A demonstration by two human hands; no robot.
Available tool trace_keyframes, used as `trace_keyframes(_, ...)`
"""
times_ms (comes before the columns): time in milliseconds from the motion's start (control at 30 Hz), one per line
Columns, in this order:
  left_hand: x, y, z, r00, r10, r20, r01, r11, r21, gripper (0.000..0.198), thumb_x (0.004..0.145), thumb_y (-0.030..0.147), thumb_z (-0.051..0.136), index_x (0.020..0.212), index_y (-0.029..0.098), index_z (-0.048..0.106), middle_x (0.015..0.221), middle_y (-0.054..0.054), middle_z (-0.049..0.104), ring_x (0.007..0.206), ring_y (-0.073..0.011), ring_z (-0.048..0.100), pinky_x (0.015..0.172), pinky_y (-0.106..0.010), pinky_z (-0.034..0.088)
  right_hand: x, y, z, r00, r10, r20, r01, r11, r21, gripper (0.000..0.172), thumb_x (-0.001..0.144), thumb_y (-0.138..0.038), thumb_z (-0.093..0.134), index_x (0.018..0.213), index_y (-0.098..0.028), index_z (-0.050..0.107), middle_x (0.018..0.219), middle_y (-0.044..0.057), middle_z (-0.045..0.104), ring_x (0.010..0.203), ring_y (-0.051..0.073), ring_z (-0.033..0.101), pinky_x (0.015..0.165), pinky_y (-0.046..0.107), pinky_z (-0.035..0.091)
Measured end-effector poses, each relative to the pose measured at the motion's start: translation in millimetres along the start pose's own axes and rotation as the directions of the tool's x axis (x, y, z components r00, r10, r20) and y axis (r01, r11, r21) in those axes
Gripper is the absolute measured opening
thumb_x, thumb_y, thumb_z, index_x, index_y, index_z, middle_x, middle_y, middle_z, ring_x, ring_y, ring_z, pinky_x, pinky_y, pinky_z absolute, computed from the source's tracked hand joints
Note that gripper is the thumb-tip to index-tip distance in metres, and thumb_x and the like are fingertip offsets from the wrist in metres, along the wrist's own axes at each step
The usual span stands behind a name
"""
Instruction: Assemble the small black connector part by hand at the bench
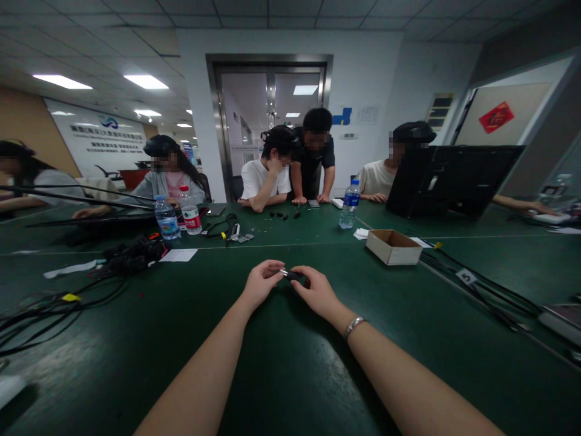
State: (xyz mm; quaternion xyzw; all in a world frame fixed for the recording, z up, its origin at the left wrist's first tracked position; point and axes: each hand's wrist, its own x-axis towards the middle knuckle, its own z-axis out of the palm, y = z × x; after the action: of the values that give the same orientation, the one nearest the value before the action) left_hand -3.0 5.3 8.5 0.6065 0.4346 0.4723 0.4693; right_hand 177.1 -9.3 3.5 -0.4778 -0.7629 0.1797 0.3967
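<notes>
Left hand [264, 283] and right hand [316, 293] pinch a slim black-and-silver object [291, 275] above the green tabletop [290, 369]. Seemingly mid-adjustment, it next needs steadiness.

An office, judging by the monitor [454, 181] and wall sign [109, 139].

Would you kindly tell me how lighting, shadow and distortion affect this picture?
Head view: ceiling lights look blown out, with dull glare on the green table; head view: soft shadow lies under the right hand; head view: wide-angle distortion seems to stretch the monitor; head view: the small dark item between that and the left hand shows little detail.
</notes>
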Motion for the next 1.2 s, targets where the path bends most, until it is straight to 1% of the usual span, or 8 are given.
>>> trace_keyframes(233,1,-3,-1.5,1.000,0.022,0.010,-0.022,1.000,-0.016,0.035,0.068,0.032,0.071,0.098,0.016,0.063,0.107,-0.010,0.065,0.092,-0.0199,0.062,0.066,-0.026,0.048,1,1,1,1.000,0.002,-0.016,-0.002,1.000,-0.003,0.025,0.080,-0.020,0.059,0.105,-0.018,0.064,0.098,0.005,0.064,0.087,0.017,0.057,0.078,0.031,0.046)
trace_keyframes(400,5,-8,-1.1,0.997,-0.057,-0.044,0.055,0.998,-0.038,0.042,0.075,0.046,0.062,0.108,0.020,0.058,0.111,-0.010,0.063,0.090,-0.0192,0.062,0.061,-0.024,0.048,1,2,1,1.000,-0.003,-0.012,0.003,1.000,0.003,0.025,0.081,-0.020,0.059,0.105,-0.019,0.064,0.099,0.005,0.064,0.087,0.017,0.057,0.079,0.031,0.046)
trace_keyframes(500,9,-13,-1.2,0.992,-0.101,-0.075,0.102,0.995,0.013,0.042,0.077,0.053,0.057,0.100,0.018,0.060,0.098,-0.008,0.065,0.077,-0.0153,0.062,0.057,-0.023,0.045,0,1,0,1.000,0.005,-0.010,-0.005,1.000,0.005,0.025,0.081,-0.019,0.059,0.105,-0.019,0.064,0.100,0.005,0.063,0.088,0.017,0.057,0.081,0.032,0.046)
trace_keyframes(633,10,-15,-1.6,0.993,-0.097,-0.070,0.104,0.989,0.109,0.044,0.076,0.057,0.054,0.086,0.015,0.062,0.077,-0.004,0.063,0.066,-0.0127,0.057,0.055,-0.023,0.041,0,0,0,1.000,0.001,-0.009,-0.001,1.000,0.003,0.024,0.081,-0.020,0.058,0.105,-0.019,0.064,0.100,0.005,0.063,0.088,0.017,0.057,0.081,0.031,0.046)
trace_keyframes(733,8,-13,-2.1,0.995,-0.084,-0.055,0.090,0.990,0.109,0.040,0.075,0.053,0.058,0.085,0.015,0.063,0.077,-0.004,0.063,0.067,-0.0128,0.056,0.056,-0.023,0.041,0,1,0,1.000,0.003,-0.007,-0.003,1.000,-0.002,0.025,0.081,-0.021,0.058,0.105,-0.019,0.064,0.099,0.005,0.063,0.087,0.017,0.057,0.080,0.031,0.046)
trace_keyframes(900,1,-1,-3.0,0.997,-0.074,-0.012,0.074,0.996,0.051,0.029,0.074,0.041,0.063,0.091,0.018,0.063,0.090,-0.005,0.065,0.079,-0.0150,0.058,0.062,-0.024,0.044,0,2,0,1.000,0.005,-0.010,-0.005,1.000,-0.008,0.024,0.081,-0.020,0.058,0.104,-0.019,0.064,0.098,0.004,0.063,0.083,0.016,0.057,0.075,0.029,0.046)
trace_keyframes(1067,-3,5,-3.8,0.997,-0.063,0.033,0.063,0.998,0.001,0.027,0.070,0.033,0.068,0.092,0.017,0.064,0.098,-0.006,0.066,0.088,-0.0175,0.060,0.069,-0.027,0.046,0,4,1,1.000,0.011,-0.019,-0.011,1.000,-0.007,0.024,0.081,-0.020,0.059,0.105,-0.019,0.064,0.098,0.004,0.063,0.083,0.016,0.057,0.075,0.029,0.045)
trace_keyframes(1200,-2,5,-4.5,0.996,-0.079,0.029,0.080,0.996,-0.046,0.026,0.068,0.032,0.069,0.089,0.017,0.065,0.108,-0.007,0.065,0.094,-0.0188,0.060,0.073,-0.026,0.046,1,5,3,1.000,-0.005,-0.027,0.005,1.000,0.009,0.025,0.080,-0.020,0.059,0.105,-0.019,0.064,0.097,0.004,0.064,0.085,0.016,0.057,0.076,0.029,0.045)
